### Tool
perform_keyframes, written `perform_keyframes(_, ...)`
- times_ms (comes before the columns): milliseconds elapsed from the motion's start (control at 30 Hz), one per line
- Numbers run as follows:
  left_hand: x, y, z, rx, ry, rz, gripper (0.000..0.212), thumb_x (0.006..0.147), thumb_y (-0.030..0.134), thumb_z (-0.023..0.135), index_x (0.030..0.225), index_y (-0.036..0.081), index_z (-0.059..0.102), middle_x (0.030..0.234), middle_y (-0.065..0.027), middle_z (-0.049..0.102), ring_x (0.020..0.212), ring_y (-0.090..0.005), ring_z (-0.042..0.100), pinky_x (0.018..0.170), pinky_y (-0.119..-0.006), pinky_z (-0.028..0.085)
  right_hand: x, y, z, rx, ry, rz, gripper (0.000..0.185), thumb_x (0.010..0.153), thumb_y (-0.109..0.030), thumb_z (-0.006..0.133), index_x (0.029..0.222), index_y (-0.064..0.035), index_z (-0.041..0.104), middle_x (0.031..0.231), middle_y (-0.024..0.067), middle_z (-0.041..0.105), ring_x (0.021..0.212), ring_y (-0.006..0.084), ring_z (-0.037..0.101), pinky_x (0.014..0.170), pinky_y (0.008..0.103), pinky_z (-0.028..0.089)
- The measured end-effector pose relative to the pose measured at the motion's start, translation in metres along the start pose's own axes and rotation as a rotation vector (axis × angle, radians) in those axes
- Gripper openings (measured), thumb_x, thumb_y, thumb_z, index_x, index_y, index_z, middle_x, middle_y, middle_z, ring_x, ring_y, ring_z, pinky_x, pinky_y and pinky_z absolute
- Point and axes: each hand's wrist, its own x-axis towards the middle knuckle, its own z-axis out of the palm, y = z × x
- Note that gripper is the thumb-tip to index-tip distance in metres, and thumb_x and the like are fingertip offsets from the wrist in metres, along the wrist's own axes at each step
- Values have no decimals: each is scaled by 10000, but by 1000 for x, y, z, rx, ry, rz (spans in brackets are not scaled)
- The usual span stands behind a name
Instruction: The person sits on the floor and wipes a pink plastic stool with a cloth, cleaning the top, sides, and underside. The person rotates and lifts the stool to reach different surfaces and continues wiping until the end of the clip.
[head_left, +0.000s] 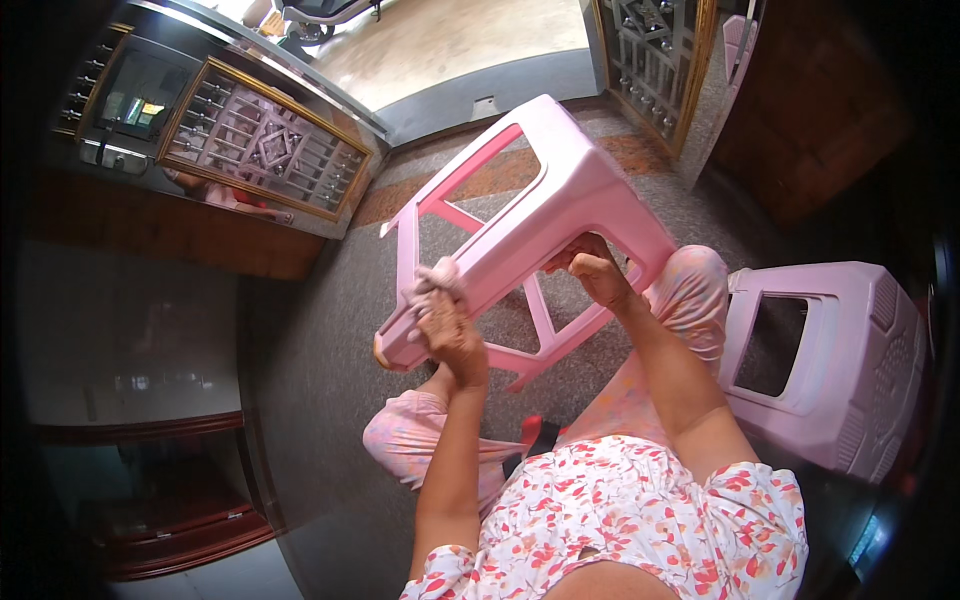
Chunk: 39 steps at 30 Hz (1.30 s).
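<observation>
A pink plastic stool (559, 154) lies tilted on its side before me, its legs pointing to the lower left. My left hand (454, 341) presses a crumpled cloth (439, 281) against one leg, near that leg's foot end. Through the opening under the seat, my right hand (596, 270) grips the stool's edge, with some fingers hidden behind the plastic. The stool's crossbars show between the legs, above the dark speckled floor (322, 367).
A second, lilac-pink plastic stool (832, 360) lies on its side at my right. Ahead is a doorway with a grey sill (495, 86), and beyond it part of a motorbike (322, 15). A gold-framed metal door panel (266, 139) stands at upper left. Dark red wooden furniture (180, 540) is at lower left.
</observation>
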Motion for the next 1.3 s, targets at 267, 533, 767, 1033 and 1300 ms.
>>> perform_keyframes(267,63,138,60,-200,-235,352,442,773,39,532,1209,-32,512,1243,-219,507,1043,-344,519,914,-380,405,-7,7,1,96,151,-9,400,718,-82,548,1108,8,533,1058,53,576,968,114,528,829,267,436)
perform_keyframes(533,65,124,54,6,-241,449,435,760,79,562,1188,0,545,1222,-172,541,997,-321,546,866,-395,437,-8,4,6,130,149,-24,427,731,-62,526,1148,25,514,1034,65,581,964,144,562,839,294,455)
perform_keyframes(767,19,19,1,179,-195,294,436,841,148,560,1247,-2,507,1234,-165,536,908,-318,540,853,-385,426,-1,3,-3,28,49,9,486,577,-16,417,1042,67,529,982,157,611,918,278,607,840,398,491)
perform_keyframes(1033,-20,-64,-38,239,-249,7,460,847,123,543,1252,-77,456,1262,-240,482,988,-372,519,877,-402,424,0,7,-5,32,11,13,447,585,-22,411,1001,72,546,958,175,622,893,283,609,852,398,476)
perform_keyframes(1300,-22,-93,-55,79,-118,-164,382,852,30,516,1217,-74,475,1260,-234,466,1065,-375,514,899,-381,436,0,2,1,86,-9,11,332,712,-54,478,1020,46,551,954,137,621,866,240,615,801,374,483)
